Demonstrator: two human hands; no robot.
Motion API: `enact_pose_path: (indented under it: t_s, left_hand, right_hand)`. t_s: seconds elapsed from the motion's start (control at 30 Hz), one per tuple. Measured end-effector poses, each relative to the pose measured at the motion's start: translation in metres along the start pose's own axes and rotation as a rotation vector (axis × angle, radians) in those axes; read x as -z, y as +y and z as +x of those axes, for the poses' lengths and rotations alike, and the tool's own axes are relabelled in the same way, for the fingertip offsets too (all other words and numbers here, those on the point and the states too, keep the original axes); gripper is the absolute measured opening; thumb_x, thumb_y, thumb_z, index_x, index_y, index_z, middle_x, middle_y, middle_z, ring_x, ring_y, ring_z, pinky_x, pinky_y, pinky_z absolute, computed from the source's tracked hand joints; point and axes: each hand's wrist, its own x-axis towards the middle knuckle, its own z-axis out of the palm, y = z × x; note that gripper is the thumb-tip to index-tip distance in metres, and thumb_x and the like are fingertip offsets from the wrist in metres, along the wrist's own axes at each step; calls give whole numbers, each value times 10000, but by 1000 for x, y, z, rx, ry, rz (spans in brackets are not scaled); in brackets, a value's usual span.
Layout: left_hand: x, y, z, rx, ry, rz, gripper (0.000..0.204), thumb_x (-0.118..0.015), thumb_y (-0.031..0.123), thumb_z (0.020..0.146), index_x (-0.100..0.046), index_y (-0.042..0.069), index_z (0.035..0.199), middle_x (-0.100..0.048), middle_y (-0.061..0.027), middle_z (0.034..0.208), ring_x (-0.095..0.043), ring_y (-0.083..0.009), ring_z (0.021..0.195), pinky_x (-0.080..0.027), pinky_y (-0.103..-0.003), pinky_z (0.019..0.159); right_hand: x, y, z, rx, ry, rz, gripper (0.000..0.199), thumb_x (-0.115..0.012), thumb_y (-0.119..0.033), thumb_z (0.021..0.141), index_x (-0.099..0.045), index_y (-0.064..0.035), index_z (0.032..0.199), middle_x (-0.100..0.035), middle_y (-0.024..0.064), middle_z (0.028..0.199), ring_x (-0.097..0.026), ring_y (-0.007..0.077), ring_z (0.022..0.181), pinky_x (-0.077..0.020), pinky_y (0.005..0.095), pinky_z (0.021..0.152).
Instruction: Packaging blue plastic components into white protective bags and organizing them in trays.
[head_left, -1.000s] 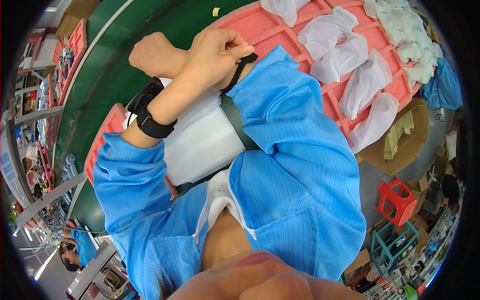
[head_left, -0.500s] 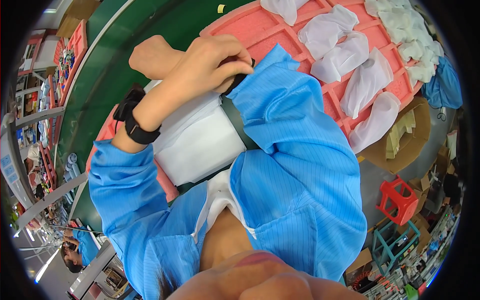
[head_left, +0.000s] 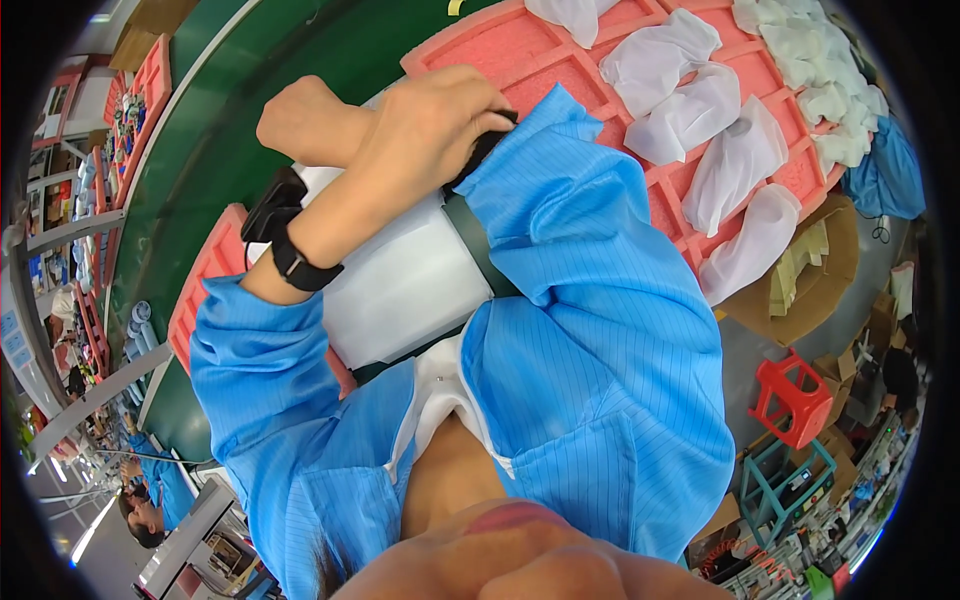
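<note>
Left hand (head_left: 435, 118) pinched a black band (head_left: 486, 149) on the right forearm (head_left: 348, 136), beside the blue sleeve (head_left: 580, 220), right hand (head_left: 302, 120) above green table (head_left: 320, 50), fingers hidden, grip impossible to tell.

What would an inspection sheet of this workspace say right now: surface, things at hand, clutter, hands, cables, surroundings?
Surface: green table, with a pink tray on the right.
Things at hand: black band around the right wrist, by the cuff; white sheets beneath the forearms.
Clutter: white cloth pieces on the tray; yellow scrap at the top edge.
Hands: left hand grips the band; right hand is bent, fingers hidden.
Cables: thin dark cable below a blue cloth.
Surroundings: cardboard box and red stool right; another person lower left.
</note>
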Motion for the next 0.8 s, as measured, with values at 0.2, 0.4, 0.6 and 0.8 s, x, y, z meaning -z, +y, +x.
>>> enact_pose_path:
  t_s: [0.2,0.4,0.6,0.8]
  left_hand:
    - [-15,-3,8,447,133,-127,128,-652,133,788,-671,31,862,-648,-156,782,-627,-323,727,-494,-364,619]
    - [-12,5,13,308,81,-58,117,-657,128,782,-685,41,855,-660,-140,786,-640,-306,739,-505,-340,612]
    - [19,4,-9,90,-61,-118,175,-660,101,736,-698,58,901,-671,-75,859,-652,-261,788,-527,-316,691]
    - [8,14,-27,-96,-70,165,236,-634,60,712,-692,62,941,-650,-58,1018,-642,-243,882,-530,-327,766]
  right_hand:
    - [-6,9,-4,88,-17,200,69,-620,-74,699,-688,-67,711,-663,113,726,-656,252,692,-493,360,554]
    - [-11,22,-4,169,-23,405,67,-625,-68,687,-685,-72,716,-661,107,727,-654,256,703,-488,371,540]
    - [-17,38,-2,235,-30,613,73,-629,-61,674,-682,-76,720,-659,100,728,-652,259,713,-484,381,527]
    - [-22,43,-7,347,-48,805,83,-633,-55,661,-680,-80,725,-657,93,729,-651,263,723,-479,392,513]
